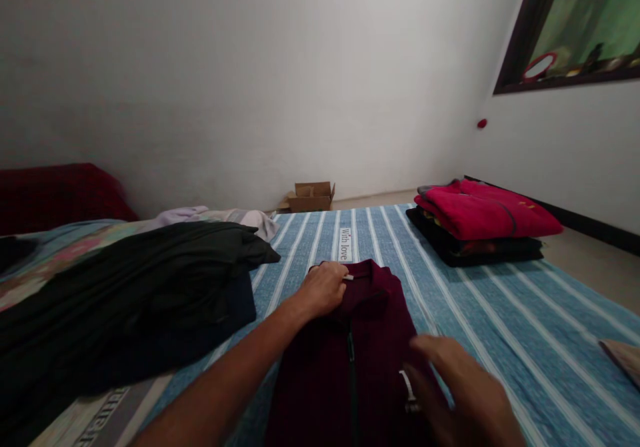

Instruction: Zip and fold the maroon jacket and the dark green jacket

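A maroon zip-front jacket (325, 373) lies front up on the striped bed sheet, its collar pointing away from me and a white logo on its right side. My left hand (324, 288) is closed on the jacket's shoulder, just left of the collar. Over the jacket's right edge, near the logo, is my right hand (457, 387), thumb and fingers apart and slightly blurred. Whether its fingertips touch the cloth I cannot tell.
Folded clothes, pink on top (485, 210), are stacked at the bed's far right. Dark green clothing (190, 267) is heaped on the left. Beyond the blue striped sheet (480, 307), a cardboard box (311, 199) stands by the wall. A window (580, 33) is at upper right.
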The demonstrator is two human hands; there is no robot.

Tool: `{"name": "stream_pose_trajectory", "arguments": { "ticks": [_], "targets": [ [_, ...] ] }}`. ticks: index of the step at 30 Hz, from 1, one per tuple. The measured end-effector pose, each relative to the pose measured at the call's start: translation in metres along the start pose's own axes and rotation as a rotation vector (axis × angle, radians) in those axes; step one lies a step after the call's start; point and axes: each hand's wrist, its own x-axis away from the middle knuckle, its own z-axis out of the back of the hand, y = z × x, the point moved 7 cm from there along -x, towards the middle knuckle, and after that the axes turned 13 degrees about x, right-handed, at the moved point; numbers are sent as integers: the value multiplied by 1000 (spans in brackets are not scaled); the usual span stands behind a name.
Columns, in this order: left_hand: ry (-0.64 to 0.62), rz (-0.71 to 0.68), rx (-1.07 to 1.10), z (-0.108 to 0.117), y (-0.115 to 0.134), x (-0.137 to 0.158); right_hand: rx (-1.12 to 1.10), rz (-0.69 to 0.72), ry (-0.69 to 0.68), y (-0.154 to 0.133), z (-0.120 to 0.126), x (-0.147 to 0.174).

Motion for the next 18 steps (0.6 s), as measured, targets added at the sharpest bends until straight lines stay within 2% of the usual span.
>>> {"name": "stream_pose_trajectory", "arguments": {
  "ticks": [1,3,6,11,18],
  "targets": [
    [21,-3,19,0,4,13,60,17,66,6,-2,-21],
    [36,-12,63,-8,14,34,389,166,188,6,-12,-55],
    [77,-6,113,-25,28,45,652,278,236,13,-37,-82],
    [253,100,61,-40,37,32,771,322,277,34,-53,-79],
    [374,52,-60,-54,38,34,777,462,283,41,-64,-60]
  ]
}}
